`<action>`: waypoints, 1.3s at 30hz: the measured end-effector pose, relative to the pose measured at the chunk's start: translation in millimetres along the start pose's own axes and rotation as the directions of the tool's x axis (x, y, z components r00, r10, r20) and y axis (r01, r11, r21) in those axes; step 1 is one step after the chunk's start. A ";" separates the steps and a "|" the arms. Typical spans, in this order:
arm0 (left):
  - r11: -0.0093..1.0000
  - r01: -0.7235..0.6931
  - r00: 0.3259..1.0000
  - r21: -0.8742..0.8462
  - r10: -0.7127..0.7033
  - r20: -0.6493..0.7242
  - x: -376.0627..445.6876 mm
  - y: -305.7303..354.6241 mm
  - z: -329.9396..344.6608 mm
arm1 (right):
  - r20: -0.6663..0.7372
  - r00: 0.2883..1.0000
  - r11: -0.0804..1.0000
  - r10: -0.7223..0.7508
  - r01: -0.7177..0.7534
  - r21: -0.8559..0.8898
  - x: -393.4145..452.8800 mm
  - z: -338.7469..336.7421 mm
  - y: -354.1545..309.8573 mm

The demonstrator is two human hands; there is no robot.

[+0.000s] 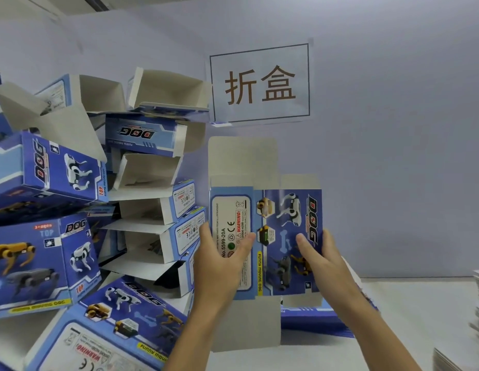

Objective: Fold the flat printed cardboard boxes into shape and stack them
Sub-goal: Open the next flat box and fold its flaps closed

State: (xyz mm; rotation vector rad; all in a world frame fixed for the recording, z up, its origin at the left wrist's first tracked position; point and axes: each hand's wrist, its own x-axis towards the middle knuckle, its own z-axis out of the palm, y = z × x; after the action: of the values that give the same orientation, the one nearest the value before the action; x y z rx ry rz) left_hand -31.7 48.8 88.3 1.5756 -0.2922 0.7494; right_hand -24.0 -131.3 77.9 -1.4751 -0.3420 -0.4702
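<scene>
Head view is showing two hands holding one flat box (265, 236) upright at frame centre, left hand (219, 261) gripping its left edge, right hand (322, 259) gripping its right edge, beside roughly ten folded boxes (72, 210) piling at left, under one sign (259, 83).

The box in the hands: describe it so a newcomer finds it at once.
Start at the wall sign with two large characters. Directly below it, the left hand and right hand hold one box upright. Unlike the pile of folded boxes on the left, it is still flat, with grey flaps open at both ends.
</scene>
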 end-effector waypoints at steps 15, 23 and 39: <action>1.000 0.027 0.988 -0.002 -0.026 0.153 -8.0 16.2 2.0 | 0.196 0.981 0.998 0.000 -0.013 0.067 -2.5 6.5 -2.6; 0.980 0.142 0.891 -0.140 -0.065 0.449 -8.6 8.9 -11.3 | 0.202 0.978 0.975 0.054 -0.095 0.200 -4.3 -5.9 -7.7; 0.965 -0.044 0.990 -0.259 0.006 -0.144 1.2 5.6 -5.4 | 0.326 0.941 0.996 -0.090 0.089 0.020 -23.0 41.2 -9.1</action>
State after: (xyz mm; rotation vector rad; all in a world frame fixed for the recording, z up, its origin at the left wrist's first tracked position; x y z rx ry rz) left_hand -35.7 53.4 93.4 1.2649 -0.2938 0.8043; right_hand -45.7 -88.4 77.5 -1.5379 -0.6753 -0.2943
